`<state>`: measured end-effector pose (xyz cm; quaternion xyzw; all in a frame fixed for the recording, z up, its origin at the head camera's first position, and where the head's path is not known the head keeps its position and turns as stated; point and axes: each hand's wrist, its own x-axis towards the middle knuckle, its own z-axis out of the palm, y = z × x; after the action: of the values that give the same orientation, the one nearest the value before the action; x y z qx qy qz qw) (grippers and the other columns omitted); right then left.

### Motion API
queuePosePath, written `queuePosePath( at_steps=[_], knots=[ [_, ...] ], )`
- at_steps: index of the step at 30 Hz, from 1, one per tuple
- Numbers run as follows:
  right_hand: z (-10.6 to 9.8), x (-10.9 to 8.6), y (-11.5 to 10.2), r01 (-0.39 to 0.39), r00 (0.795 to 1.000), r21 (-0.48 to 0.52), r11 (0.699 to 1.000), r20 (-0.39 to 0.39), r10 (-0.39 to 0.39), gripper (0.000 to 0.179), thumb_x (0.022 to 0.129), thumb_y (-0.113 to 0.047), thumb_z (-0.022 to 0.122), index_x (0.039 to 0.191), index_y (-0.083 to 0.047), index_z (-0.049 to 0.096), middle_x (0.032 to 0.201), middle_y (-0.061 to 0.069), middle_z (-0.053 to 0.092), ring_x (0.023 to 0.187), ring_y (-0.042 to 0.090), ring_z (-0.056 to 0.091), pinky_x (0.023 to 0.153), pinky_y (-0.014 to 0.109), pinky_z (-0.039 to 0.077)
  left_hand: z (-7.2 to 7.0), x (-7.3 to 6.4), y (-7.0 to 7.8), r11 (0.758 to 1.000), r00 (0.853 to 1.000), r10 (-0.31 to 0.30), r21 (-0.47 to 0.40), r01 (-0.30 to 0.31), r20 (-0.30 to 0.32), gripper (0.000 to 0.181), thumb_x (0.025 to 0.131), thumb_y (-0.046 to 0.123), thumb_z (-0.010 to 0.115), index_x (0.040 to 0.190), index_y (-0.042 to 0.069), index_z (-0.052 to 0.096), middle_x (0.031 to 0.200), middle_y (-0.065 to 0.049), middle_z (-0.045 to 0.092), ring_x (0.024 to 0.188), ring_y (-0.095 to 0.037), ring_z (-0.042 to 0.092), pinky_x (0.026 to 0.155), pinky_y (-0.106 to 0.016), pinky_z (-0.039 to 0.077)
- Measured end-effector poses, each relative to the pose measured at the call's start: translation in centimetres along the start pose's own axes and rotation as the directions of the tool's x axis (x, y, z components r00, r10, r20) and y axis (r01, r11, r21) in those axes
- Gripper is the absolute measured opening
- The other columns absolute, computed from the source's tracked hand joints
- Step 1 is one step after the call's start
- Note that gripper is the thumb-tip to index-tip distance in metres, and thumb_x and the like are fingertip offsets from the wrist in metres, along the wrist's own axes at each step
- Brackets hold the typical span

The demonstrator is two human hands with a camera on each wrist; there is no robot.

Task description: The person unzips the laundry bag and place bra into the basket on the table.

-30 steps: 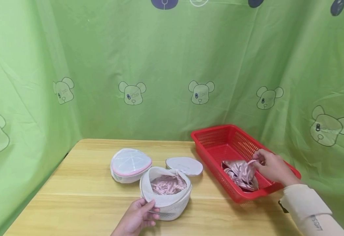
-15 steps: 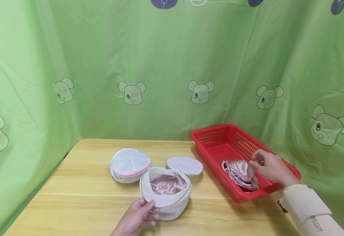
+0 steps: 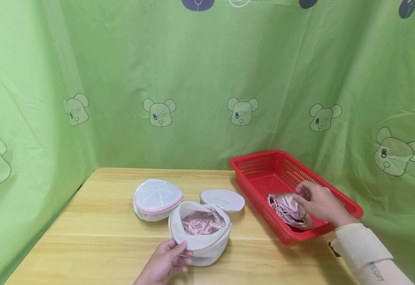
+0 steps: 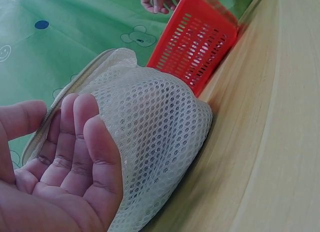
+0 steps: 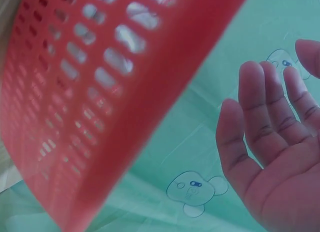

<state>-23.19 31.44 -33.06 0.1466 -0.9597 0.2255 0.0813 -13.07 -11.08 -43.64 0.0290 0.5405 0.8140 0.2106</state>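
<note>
My left hand (image 3: 166,261) pinches the front rim of a white mesh laundry bag (image 4: 160,122) between thumb and finger. The bag stands unzipped, with a crumpled pink satin garment (image 3: 203,224) inside. Over the near end of the red plastic basket (image 3: 247,187) hovers my right hand (image 3: 318,201), its fingers loosely bent and holding nothing. Just below and left of it lies another pink satin garment (image 3: 286,206) with thin straps, partly covered by the hand. The right wrist view shows the right palm (image 5: 285,187) with thumb and fingers apart, beside the basket's slotted wall.
A white mesh bag with pink trim (image 3: 157,198) sits to the left on the wooden table (image 3: 104,221). Behind the laundry bag extends a white oval flap (image 3: 223,200), probably its lid. Green curtain (image 3: 200,71) surrounds the table's back and sides.
My right hand has let go of the pink garment's strap, which dropped into the basket, and has shifted slightly left. The left hand and laundry bag have stayed put.
</note>
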Motion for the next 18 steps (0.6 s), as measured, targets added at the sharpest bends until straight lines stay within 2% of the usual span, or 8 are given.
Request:
queuePosePath(
  at_steps=[5,9,18],
  knots=[
    [0.5,0.3,-1.0,0.004,1.0,0.026,1.0,0.015,-0.005,0.014,0.089,-0.012,0.068,0.097,-0.006,0.059,0.083,0.002,0.062,0.068,0.016,0.057,0.062,0.033,0.048,0.0,0.0,0.0,1.0,1.0,-0.003,0.005,0.003,-0.006,0.021,0.098,0.026,0.058,0.104,0.006,0.055,0.093,-0.002,0.064,0.078,-0.01,0.063,0.069,-0.024,0.051],
    [1.0,0.7,-1.9,0.016,1.0,0.01,1.0,0.011,-0.017,0.013,0.089,-0.014,0.069,0.095,-0.009,0.06,0.084,0.0,0.062,0.074,0.016,0.056,0.065,0.033,0.048,0.0,0.0,-0.1,1.0,1.0,-0.001,0.008,0.001,-0.01,0.021,0.098,0.026,0.057,0.104,0.006,0.055,0.093,-0.002,0.064,0.078,-0.01,0.063,0.069,-0.024,0.052],
    [2.2,1.4,-4.0,0.069,0.998,0.029,0.997,0.004,-0.069,0.011,0.089,-0.016,0.069,0.093,-0.011,0.06,0.082,-0.003,0.061,0.076,0.014,0.058,0.067,0.034,0.049,0.0,0.0,0.0,1.0,1.0,-0.002,0.006,0.002,-0.011,0.021,0.098,0.026,0.058,0.104,0.006,0.055,0.093,-0.002,0.064,0.077,-0.01,0.063,0.068,-0.024,0.052]
  ],
)
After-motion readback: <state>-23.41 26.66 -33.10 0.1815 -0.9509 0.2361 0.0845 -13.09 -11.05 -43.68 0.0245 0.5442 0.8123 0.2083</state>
